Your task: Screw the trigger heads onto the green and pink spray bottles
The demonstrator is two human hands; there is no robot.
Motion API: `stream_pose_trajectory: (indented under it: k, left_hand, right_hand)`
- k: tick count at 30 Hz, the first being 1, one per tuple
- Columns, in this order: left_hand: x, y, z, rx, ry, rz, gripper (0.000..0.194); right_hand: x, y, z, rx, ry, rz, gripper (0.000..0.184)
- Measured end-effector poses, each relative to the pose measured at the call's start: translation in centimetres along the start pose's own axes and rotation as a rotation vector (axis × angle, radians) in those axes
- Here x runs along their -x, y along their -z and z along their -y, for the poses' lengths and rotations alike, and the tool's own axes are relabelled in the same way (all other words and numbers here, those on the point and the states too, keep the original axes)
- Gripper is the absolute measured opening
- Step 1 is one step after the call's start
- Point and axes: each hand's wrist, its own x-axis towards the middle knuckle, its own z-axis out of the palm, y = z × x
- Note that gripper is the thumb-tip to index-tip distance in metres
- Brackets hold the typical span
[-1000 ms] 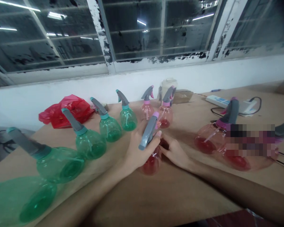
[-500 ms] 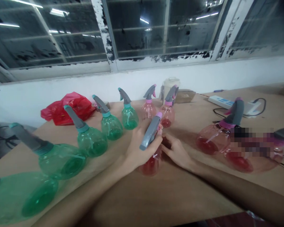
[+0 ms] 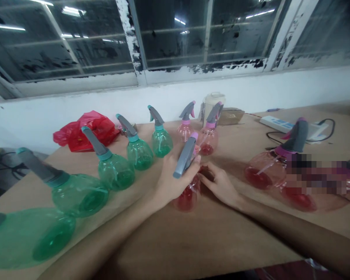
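A pink, see-through spray bottle (image 3: 186,198) with a grey and pink trigger head stands upright on the table in front of me. My left hand (image 3: 173,177) is closed round its neck, just under the spray head. From the other side my right hand (image 3: 220,182) reaches in, its curled fingers against the bottle's upper side; the fingertips are partly hidden. Behind the hands stand two more pink spray bottles (image 3: 208,138). To the left runs a row of several green spray bottles (image 3: 116,175), and on the right are more pink spray bottles (image 3: 259,167).
The wooden table (image 3: 163,241) reaches to a white wall under windows. A red plastic bag (image 3: 89,132) lies at the back left. A pale lidded container (image 3: 214,101), a cardboard box (image 3: 231,116) and a white power strip (image 3: 280,123) with black cable are along the back.
The whole view has shifted slightly. My left hand keeps its hold on the spray bottle, and the right hand's fingers stay against its side. The other bottles have not moved on the table.
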Motion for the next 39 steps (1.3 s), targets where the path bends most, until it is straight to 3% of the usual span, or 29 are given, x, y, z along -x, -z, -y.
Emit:
stream_pose_trajectory:
  k: [10, 19, 27, 34, 39]
  left_hand:
    - [0.2, -0.1, 0.5, -0.028, -0.035, 0.040, 0.015]
    - [0.1, -0.2, 0.0, -0.051, -0.031, -0.008, 0.006]
    - [0.0, -0.1, -0.2, -0.043, -0.046, -0.016, 0.004]
    - [-0.3, 0.0, -0.6, -0.039, -0.042, -0.001, 0.003]
    - [-0.1, 0.1, -0.8, -0.086, 0.000, 0.014, 0.013]
  right_hand:
    - [0.3, 0.9, 0.6, -0.084, 0.089, -0.008, 0.022]
    - [1.4, 0.3, 0.3, 0.004, 0.263, 0.169, 0.060]
    - [1.4, -0.2, 0.5, 0.058, 0.201, 0.221, 0.084]
    - [1.6, -0.3, 1.3, 0.038, 0.133, 0.229, 0.083]
    - [1.7, -0.4, 1.8, 0.024, 0.050, 0.238, 0.086]
